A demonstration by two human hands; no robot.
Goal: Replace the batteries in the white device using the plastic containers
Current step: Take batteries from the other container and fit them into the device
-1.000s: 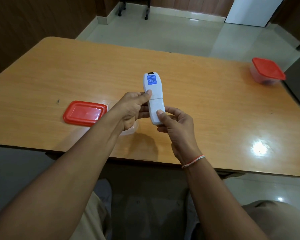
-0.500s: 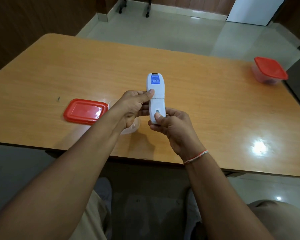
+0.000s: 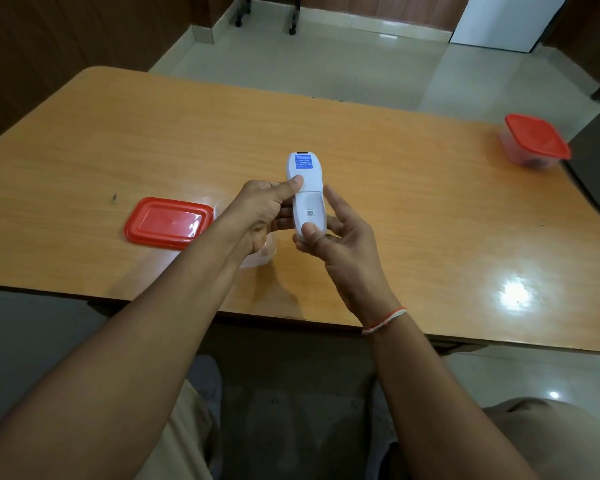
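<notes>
Clear plastic open container [image 3: 262, 252] mostly hidden behind left hand [image 3: 257, 211]. White oblong plastic device [image 3: 307, 194] above it, back up, blue label; both hands pinch it, right hand [image 3: 340, 237] thumb on lower end.

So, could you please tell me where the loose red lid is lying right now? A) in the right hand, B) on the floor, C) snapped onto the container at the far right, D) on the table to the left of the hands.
D: the loose red lid lies flat on the table, left of the left hand gripping the white device.
</notes>
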